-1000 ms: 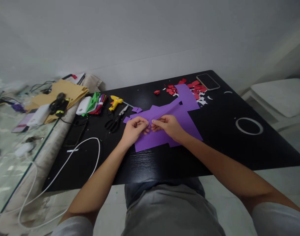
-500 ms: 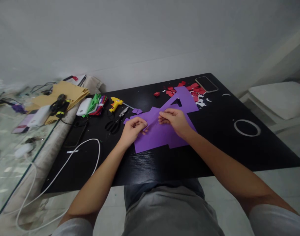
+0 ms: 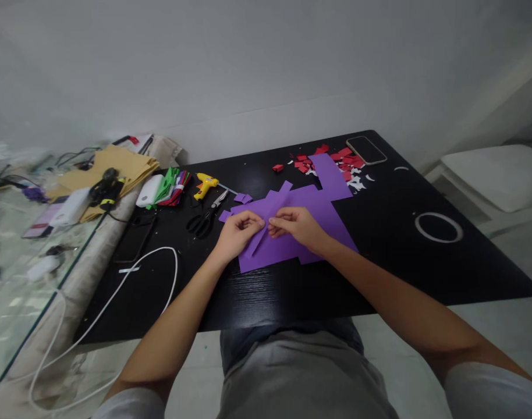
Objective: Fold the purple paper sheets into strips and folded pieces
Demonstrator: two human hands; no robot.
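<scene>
A narrow purple paper strip [image 3: 280, 199] slants between my hands, above larger purple paper sheets [image 3: 322, 218] spread on the table. My left hand [image 3: 240, 234] pinches the strip between thumb and bent fingers, near its middle. From the other side, my right hand [image 3: 298, 227] has its thumb and fingertips closed at the strip's edge, close to the left thumb. Exactly how much paper lies between the right fingertips is hard to see. Black-handled scissors [image 3: 201, 223] lie left of the sheets, by small cut purple pieces [image 3: 243, 198].
Behind the scissors lies a yellow glue gun [image 3: 206, 184]. Red paper scraps [image 3: 345, 153] and white bits [image 3: 357, 183] lie near a phone [image 3: 366, 150] at back right. A tape ring [image 3: 438, 227] rests on the right. A white cable [image 3: 175, 273] loops at left.
The strip has come nearer to me, and its far end now lies farther left. My right hand has moved left and down, closer to my left hand, which has shifted only slightly.
</scene>
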